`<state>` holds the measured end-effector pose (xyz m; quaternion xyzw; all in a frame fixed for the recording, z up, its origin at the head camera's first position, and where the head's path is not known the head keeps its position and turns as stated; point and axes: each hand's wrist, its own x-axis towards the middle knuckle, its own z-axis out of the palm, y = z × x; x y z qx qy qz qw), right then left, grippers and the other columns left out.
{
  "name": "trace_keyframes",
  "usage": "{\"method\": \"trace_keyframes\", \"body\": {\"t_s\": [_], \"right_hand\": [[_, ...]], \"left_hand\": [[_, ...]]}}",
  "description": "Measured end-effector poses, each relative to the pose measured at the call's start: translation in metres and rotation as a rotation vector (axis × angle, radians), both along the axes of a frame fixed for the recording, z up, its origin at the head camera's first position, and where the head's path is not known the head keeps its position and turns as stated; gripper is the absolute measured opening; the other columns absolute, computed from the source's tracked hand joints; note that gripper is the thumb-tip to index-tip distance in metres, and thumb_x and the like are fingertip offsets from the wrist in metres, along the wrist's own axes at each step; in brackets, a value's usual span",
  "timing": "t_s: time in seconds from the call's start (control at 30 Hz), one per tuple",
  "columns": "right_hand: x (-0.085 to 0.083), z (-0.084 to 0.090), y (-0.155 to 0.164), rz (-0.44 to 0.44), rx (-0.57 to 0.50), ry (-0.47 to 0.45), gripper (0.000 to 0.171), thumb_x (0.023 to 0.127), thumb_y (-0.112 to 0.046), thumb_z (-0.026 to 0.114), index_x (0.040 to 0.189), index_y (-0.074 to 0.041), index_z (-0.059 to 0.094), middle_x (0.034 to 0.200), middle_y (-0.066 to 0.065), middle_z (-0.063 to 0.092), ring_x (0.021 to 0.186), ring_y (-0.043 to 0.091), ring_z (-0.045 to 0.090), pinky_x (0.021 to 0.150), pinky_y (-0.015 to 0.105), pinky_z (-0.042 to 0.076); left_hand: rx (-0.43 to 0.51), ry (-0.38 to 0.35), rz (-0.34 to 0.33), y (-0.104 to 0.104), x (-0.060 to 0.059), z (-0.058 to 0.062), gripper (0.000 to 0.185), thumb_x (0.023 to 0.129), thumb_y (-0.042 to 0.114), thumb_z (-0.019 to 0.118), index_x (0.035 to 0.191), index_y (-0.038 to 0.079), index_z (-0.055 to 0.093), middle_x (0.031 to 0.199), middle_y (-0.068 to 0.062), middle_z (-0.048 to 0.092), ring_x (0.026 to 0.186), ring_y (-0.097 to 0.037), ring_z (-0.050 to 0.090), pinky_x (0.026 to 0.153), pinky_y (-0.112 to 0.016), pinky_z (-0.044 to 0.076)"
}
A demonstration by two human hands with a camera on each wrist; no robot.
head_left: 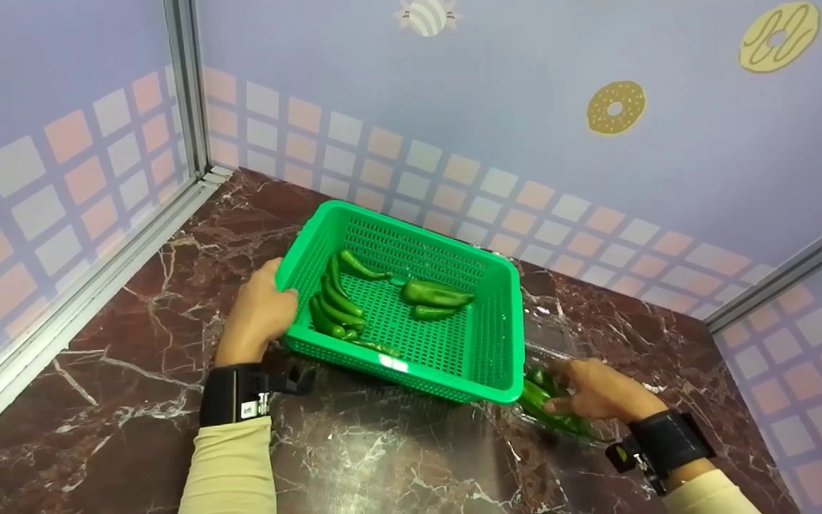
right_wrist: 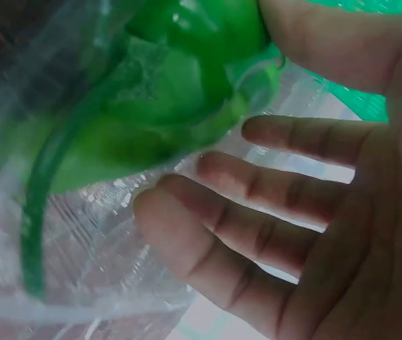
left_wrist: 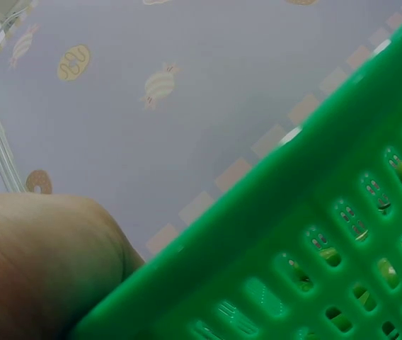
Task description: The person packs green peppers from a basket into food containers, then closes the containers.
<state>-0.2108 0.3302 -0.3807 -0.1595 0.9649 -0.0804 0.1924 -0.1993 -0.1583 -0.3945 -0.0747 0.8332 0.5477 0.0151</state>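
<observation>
My left hand (head_left: 260, 307) grips the left rim of a green plastic basket (head_left: 512, 335), its thumb lying over the edge. Inside the basket, several slim curved green peppers (head_left: 340, 307) lie at the left, and a broader green pepper (head_left: 436, 293) lies further right with a small one beside it. To the right of the basket, more green peppers (right_wrist: 194, 64) lie in clear plastic wrapping (right_wrist: 109, 248). My right hand (head_left: 589, 389) is at these peppers, its fingers spread and nearly straight beside them, the thumb against one.
Dark red marbled tabletop (head_left: 111, 400) lies under everything. A pale purple wall (head_left: 496, 107) with printed tiles and sweets stands close behind the basket. Another panel (head_left: 61, 86) stands at the left, with a metal corner post (head_left: 188, 86) between them.
</observation>
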Motion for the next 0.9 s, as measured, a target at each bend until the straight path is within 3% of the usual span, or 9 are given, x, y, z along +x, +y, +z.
{"method": "trace_keyframes", "body": {"t_s": [0.17,0.37,0.57,0.9], "right_hand": [[-0.003,-0.004,0.000,-0.022,-0.040,-0.014,0.048,0.085,-0.033,0.083,0.124,-0.010,0.068,0.109,0.010,0.072,0.097,0.026,0.069,0.088,0.053,0.059],[-0.003,-0.009,0.004,0.066,-0.084,0.021,0.047,0.084,-0.030,0.084,0.120,-0.003,0.068,0.104,0.011,0.072,0.091,0.024,0.068,0.081,0.050,0.060],[0.001,-0.014,0.010,0.079,-0.102,0.033,0.045,0.084,-0.030,0.084,0.117,-0.005,0.069,0.103,0.010,0.073,0.092,0.024,0.068,0.081,0.050,0.059],[0.002,-0.013,0.008,0.066,-0.076,0.048,0.054,0.086,-0.031,0.082,0.130,-0.004,0.067,0.108,0.012,0.074,0.099,0.030,0.069,0.091,0.057,0.057]], "left_hand": [[-0.001,-0.001,0.000,-0.001,0.000,0.000,0.064,0.104,0.010,0.042,0.165,0.007,0.025,0.156,-0.028,0.046,0.144,-0.045,0.045,0.119,-0.060,0.035],[0.002,-0.007,-0.002,-0.001,-0.001,0.000,0.064,0.104,0.010,0.042,0.166,0.008,0.025,0.156,-0.028,0.046,0.143,-0.045,0.044,0.120,-0.060,0.034],[0.006,-0.025,-0.009,0.003,-0.001,-0.001,0.065,0.105,0.011,0.041,0.166,0.007,0.022,0.159,-0.027,0.043,0.146,-0.044,0.042,0.121,-0.060,0.033],[-0.013,-0.004,-0.005,0.001,0.000,-0.001,0.063,0.104,0.011,0.043,0.165,0.008,0.027,0.153,-0.028,0.049,0.140,-0.044,0.047,0.118,-0.060,0.036]]}}
